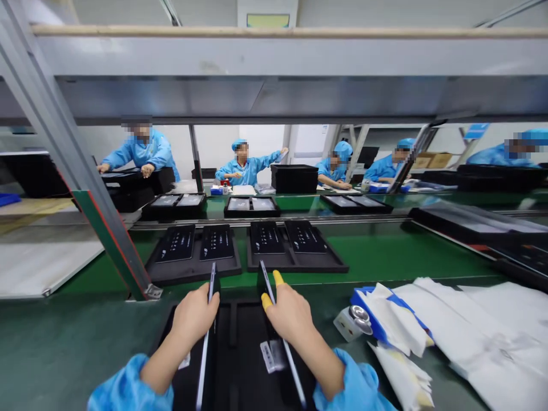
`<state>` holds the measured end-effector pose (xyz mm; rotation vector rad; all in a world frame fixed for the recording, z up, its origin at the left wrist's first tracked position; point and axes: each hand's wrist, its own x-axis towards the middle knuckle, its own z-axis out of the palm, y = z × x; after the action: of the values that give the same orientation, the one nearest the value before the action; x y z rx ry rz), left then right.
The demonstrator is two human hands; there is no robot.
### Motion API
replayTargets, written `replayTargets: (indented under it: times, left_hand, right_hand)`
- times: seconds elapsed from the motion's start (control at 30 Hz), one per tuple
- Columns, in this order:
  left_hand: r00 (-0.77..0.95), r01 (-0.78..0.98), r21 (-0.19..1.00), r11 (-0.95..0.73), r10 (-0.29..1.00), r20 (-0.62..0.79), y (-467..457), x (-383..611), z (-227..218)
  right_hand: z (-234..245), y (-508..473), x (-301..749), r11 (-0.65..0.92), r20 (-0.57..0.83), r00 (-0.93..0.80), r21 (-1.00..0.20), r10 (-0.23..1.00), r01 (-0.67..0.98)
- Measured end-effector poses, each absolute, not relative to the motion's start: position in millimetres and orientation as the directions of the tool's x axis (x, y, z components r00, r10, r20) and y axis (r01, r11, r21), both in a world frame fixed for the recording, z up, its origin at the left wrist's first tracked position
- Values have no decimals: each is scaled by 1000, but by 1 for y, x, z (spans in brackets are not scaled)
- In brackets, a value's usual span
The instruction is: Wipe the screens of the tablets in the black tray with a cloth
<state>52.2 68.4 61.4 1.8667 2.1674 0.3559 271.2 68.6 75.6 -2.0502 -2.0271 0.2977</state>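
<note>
Green belt (385,251): black tray (240,354); left hand (194,317), right hand (291,314) fingers clamped on upright panels (205,348).

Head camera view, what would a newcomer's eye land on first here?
Two bare hands in the foreground, left hand and right hand, each hold a thin dark panel on edge over a black tray. Yellow cots cover two right fingers. White wipes lie heaped to the right on the green belt.
</note>
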Motion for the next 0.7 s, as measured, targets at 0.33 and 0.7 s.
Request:
replayTargets:
  times: [0.33,0.7]
  left_hand:
    - [-127,925,339,171,981,-149,98,46,77]
    - [-224,949,273,157,945,238,12,62,48]
  right_hand:
    - [79,94,274,37,-101,-75,-336,992,941]
    - [37,33,293,277,507,27,-515,862,811]
